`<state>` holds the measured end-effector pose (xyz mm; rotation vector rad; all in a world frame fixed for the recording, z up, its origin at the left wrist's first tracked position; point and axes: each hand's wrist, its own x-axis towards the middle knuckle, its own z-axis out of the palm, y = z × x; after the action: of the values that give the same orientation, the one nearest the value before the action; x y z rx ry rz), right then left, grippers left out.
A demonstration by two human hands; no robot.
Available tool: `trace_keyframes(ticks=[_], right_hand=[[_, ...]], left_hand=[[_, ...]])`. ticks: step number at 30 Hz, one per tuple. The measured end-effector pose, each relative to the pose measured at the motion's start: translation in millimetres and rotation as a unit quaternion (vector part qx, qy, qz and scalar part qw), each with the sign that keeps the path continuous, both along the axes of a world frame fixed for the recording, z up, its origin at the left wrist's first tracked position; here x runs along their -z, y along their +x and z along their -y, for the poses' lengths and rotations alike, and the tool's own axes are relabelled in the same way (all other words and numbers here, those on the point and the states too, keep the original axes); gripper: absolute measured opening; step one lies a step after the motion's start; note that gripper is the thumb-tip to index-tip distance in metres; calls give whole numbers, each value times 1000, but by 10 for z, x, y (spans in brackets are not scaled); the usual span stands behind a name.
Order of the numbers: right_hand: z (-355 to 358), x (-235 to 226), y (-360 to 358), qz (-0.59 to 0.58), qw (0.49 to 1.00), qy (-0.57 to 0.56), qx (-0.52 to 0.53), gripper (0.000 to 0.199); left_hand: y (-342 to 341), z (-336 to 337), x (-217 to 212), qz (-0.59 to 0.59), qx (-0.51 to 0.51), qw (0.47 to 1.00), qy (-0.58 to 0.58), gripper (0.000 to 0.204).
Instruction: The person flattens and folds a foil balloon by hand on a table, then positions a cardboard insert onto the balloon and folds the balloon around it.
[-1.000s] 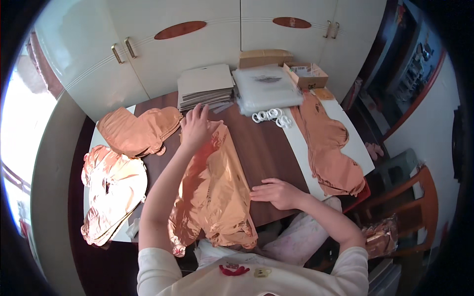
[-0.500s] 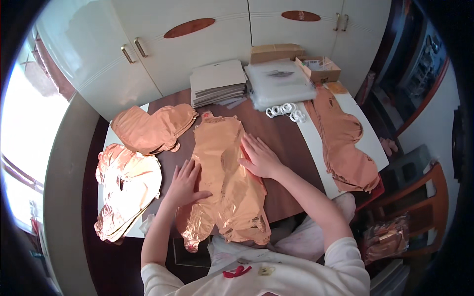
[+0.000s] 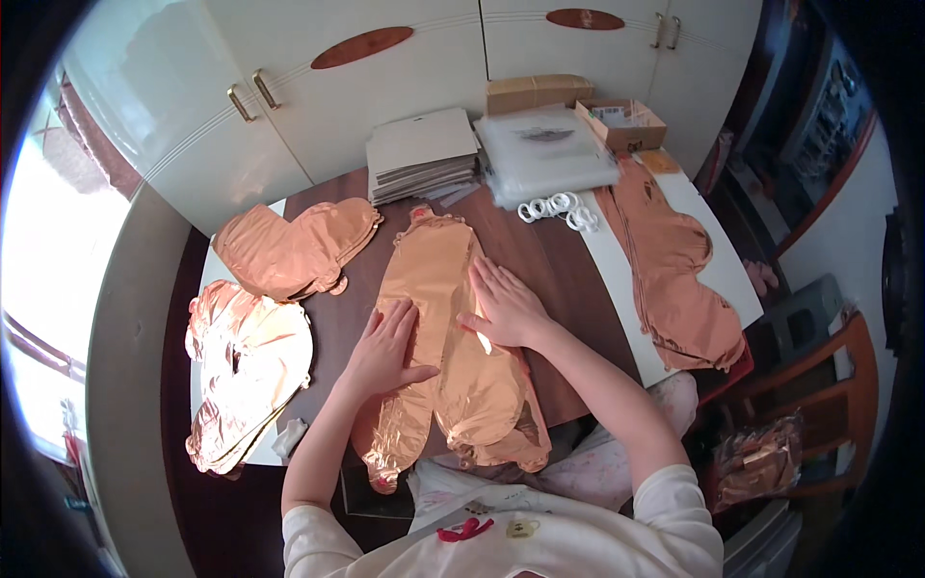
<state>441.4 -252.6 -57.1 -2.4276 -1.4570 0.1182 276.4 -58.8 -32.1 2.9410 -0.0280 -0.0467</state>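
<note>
A flat, deflated rose-gold foil balloon [image 3: 434, 260], seemingly with more layers under it, lies lengthwise on the brown table in front of me. Its lower lobes reach the table's near edge. My left hand [image 3: 382, 352] rests flat on the left side of the foil, fingers stretched out and thumb pointing inward. On the right side, my right hand [image 3: 509, 306] lies along the foil's edge, its fingers extended up and to the left. Both hands are open and press on the foil without gripping it.
More folded foil balloons [image 3: 289, 246] and a shiny foil stack [image 3: 255, 337] lie at the left; another foil stack [image 3: 674, 279] is at the right. Along the back are grey cards [image 3: 424, 144], clear plastic bags [image 3: 544, 159], white ribbon rings [image 3: 554, 206] and a small box [image 3: 626, 133].
My left hand has slid inward to the right, over the foil. The balloon's top layer has narrowed, with its left side drawn in and lower right lobe shifted. The right hand stays nearly in place.
</note>
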Motion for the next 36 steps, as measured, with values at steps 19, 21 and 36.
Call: trace_keyframes(ticks=[19, 21, 36], right_hand=[[46, 53, -41, 69, 998, -12, -1, 94], [29, 1, -64, 67, 998, -18, -3, 95], [48, 73, -41, 59, 998, 13, -4, 94]], left_hand=[[406, -217, 132, 84, -59, 994, -31, 76], [577, -387, 208, 122, -83, 989, -14, 67], [1584, -534, 371, 176, -207, 962, -36, 55]])
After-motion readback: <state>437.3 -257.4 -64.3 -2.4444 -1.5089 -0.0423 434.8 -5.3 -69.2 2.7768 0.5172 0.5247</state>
